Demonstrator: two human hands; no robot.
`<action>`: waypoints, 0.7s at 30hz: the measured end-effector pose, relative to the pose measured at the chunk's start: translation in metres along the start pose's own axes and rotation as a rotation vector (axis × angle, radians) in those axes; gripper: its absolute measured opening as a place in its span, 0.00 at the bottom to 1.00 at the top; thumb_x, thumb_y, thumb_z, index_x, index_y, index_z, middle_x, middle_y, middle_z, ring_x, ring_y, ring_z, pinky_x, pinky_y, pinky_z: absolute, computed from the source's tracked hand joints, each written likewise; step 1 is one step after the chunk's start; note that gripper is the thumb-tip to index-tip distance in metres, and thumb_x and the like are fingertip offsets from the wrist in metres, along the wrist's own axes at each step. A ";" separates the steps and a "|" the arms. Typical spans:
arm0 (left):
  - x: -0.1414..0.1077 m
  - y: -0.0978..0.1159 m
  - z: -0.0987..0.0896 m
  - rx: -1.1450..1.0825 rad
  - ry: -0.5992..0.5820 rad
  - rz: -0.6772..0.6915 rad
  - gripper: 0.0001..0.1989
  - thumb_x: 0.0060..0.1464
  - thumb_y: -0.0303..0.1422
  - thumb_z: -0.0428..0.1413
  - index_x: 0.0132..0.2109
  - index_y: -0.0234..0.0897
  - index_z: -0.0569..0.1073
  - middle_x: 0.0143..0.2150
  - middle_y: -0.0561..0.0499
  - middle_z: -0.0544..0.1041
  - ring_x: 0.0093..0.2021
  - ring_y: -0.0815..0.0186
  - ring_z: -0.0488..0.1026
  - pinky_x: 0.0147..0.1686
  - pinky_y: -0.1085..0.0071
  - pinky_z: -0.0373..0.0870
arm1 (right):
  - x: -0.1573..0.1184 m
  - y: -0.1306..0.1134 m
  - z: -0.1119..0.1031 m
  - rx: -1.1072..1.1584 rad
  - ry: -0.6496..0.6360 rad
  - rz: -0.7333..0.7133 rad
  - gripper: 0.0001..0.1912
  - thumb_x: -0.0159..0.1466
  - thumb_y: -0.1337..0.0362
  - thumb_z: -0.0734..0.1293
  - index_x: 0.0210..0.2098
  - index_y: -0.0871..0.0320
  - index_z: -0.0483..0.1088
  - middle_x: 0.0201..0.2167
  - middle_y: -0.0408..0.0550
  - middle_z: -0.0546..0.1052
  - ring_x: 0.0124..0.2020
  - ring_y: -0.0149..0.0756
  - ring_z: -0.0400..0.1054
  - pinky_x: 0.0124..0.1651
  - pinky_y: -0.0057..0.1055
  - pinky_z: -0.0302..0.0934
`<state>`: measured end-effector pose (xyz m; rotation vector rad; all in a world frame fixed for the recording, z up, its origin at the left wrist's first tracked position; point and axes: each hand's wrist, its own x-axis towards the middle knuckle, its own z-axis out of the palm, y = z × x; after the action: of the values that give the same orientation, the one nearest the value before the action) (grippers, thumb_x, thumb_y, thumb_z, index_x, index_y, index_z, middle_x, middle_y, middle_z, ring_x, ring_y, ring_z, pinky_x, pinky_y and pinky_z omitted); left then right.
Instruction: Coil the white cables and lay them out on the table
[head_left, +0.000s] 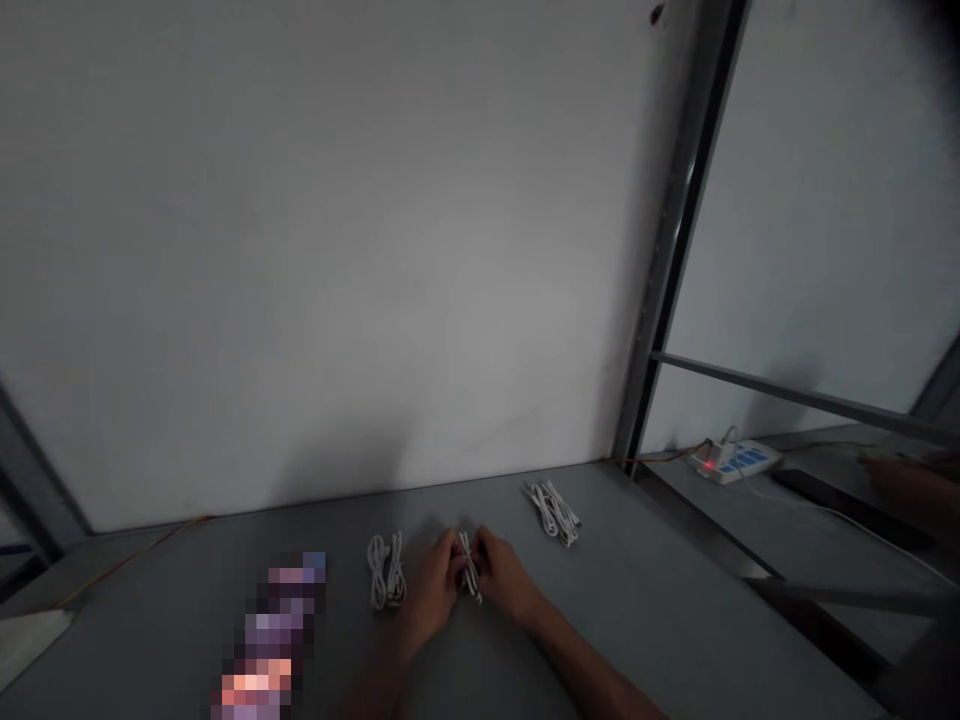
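Observation:
Between my two hands is a folded bundle of white cable (469, 568), held just over the grey surface. My left hand (436, 585) is closed on its left side, with fingertips pinched at the middle. From the right, my right hand (506, 572) pinches the same bundle. The fingertips partly hide where they meet. Left of my left hand lies a pair of coiled white cables (386, 570). Farther back to the right, more bundled white cables (553, 512) rest on the surface.
A pixelated patch (270, 640) covers something at front left. At right, beyond a metal frame post (667, 250), a white power strip (739, 460) with a red light and a dark flat object (847, 505) lie on another shelf. Another person's hand (911, 485) is there, blurred.

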<state>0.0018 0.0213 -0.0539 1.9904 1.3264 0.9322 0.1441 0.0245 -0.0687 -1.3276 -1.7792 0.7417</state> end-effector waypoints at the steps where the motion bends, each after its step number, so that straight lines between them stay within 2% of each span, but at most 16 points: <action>1: 0.000 0.001 -0.001 0.004 -0.007 -0.002 0.06 0.55 0.32 0.46 0.34 0.40 0.68 0.33 0.49 0.76 0.35 0.62 0.73 0.38 0.66 0.69 | 0.000 0.000 -0.001 0.003 0.001 0.025 0.06 0.55 0.71 0.63 0.27 0.57 0.59 0.22 0.40 0.69 0.25 0.30 0.59 0.27 0.23 0.50; 5: 0.000 0.004 -0.002 0.006 -0.004 0.006 0.07 0.57 0.34 0.47 0.32 0.40 0.66 0.30 0.51 0.75 0.32 0.63 0.72 0.35 0.68 0.68 | 0.000 -0.001 -0.003 0.002 0.011 -0.003 0.06 0.55 0.70 0.63 0.26 0.57 0.60 0.22 0.39 0.69 0.25 0.29 0.59 0.28 0.23 0.51; 12: 0.000 0.004 -0.004 -0.006 -0.029 0.036 0.05 0.55 0.30 0.48 0.33 0.40 0.67 0.34 0.49 0.76 0.36 0.62 0.73 0.39 0.67 0.67 | -0.003 -0.002 -0.001 0.029 0.025 -0.074 0.04 0.58 0.71 0.59 0.28 0.57 0.60 0.24 0.44 0.72 0.27 0.33 0.64 0.30 0.26 0.55; 21: 0.000 0.008 -0.004 0.132 -0.031 -0.021 0.07 0.58 0.29 0.45 0.33 0.39 0.66 0.33 0.48 0.76 0.38 0.62 0.74 0.40 0.68 0.66 | -0.003 -0.001 0.001 0.011 0.046 -0.106 0.06 0.60 0.70 0.58 0.28 0.56 0.56 0.23 0.43 0.69 0.24 0.31 0.62 0.28 0.25 0.53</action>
<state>0.0030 0.0188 -0.0460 2.0767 1.4212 0.8197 0.1428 0.0211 -0.0689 -1.2231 -1.7921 0.6565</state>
